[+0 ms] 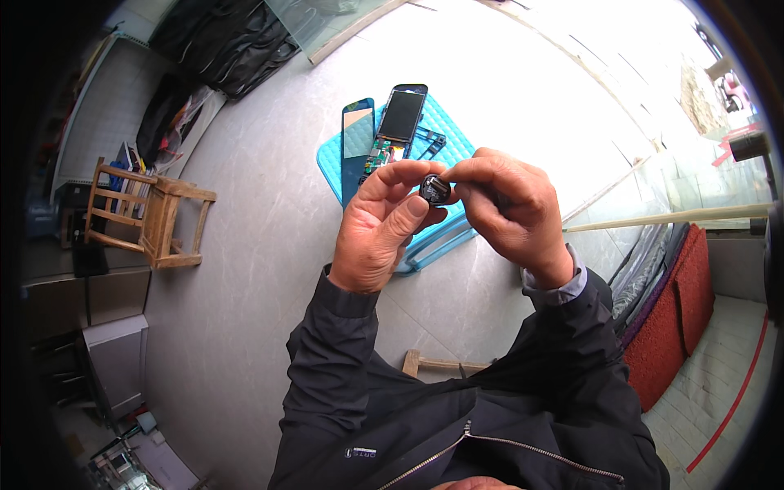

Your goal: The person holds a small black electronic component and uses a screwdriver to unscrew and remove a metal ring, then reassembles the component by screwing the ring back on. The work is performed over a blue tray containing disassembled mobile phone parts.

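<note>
Between my hands is a small round black part (434, 189) with a shiny metal piece on its face; its exact kind I cannot make out. My left hand (380, 224) grips it between thumb and fingers. The fingertips of my right hand (510, 208) are pinched together at its right edge; whether they hold anything small is hidden. Behind the hands, on a light-blue plastic stool (331, 167), lies an opened handheld device with a dark screen (403, 114) and a green circuit board (378, 155). A dark glossy panel (357, 143) lies left of it, a black frame piece (433, 143) right of it.
A wooden chair (155, 212) stands on the grey tiled floor (237, 327) at left. Part of a wooden seat frame (441, 365) shows below my hands. Rolled red carpet (674, 318) and a pale pole (670, 219) are at right. A glass panel (327, 20) is at the far side.
</note>
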Tool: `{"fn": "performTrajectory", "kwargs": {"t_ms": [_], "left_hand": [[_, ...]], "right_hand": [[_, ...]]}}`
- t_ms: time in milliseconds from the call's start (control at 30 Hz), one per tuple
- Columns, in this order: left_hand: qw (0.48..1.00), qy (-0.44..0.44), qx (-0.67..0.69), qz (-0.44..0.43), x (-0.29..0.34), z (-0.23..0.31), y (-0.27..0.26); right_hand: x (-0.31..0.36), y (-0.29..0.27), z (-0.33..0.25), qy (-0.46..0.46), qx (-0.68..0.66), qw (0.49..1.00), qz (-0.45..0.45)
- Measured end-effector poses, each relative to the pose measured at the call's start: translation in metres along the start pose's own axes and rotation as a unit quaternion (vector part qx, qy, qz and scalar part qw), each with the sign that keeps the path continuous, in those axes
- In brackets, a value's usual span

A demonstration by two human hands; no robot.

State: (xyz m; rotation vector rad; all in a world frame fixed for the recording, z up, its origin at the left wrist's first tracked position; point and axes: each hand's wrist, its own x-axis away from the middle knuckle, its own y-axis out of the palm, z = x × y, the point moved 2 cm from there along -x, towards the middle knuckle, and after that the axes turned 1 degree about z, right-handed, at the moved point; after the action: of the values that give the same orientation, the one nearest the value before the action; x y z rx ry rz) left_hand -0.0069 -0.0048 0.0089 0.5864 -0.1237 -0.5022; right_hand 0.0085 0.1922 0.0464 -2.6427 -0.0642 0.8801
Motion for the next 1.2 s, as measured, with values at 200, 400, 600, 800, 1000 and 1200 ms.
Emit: {"fn": "performTrajectory", "kwargs": {"t_ms": [200,400,600,800,1000,1200], "left_hand": [[1.000,-0.004,0.012,-0.018,-0.001,0.001,0.001],[0.999,-0.013,0.022,-0.020,-0.001,0.003,-0.001],[0.999,-0.020,0.024,-0.027,0.001,0.001,-0.004],[1.000,-0.003,-0.004,-0.029,0.000,-0.003,-0.008],[0.999,0.009,-0.021,-0.026,0.000,-0.006,-0.012],[0.998,0.013,-0.044,-0.033,-0.002,-0.003,-0.010]], "right_hand": [[0.006,-0.001,0.009,0.054,-0.075,0.995,0.045],[0.010,-0.005,0.011,0.126,-0.104,0.985,0.054],[0.009,-0.004,0.011,0.113,-0.111,0.986,0.043],[0.002,-0.005,0.002,0.058,-0.087,0.994,-0.011],[0.002,-0.004,-0.002,0.008,0.043,0.999,-0.025],[0.002,0.000,0.001,-0.021,0.083,0.996,-0.033]]}}
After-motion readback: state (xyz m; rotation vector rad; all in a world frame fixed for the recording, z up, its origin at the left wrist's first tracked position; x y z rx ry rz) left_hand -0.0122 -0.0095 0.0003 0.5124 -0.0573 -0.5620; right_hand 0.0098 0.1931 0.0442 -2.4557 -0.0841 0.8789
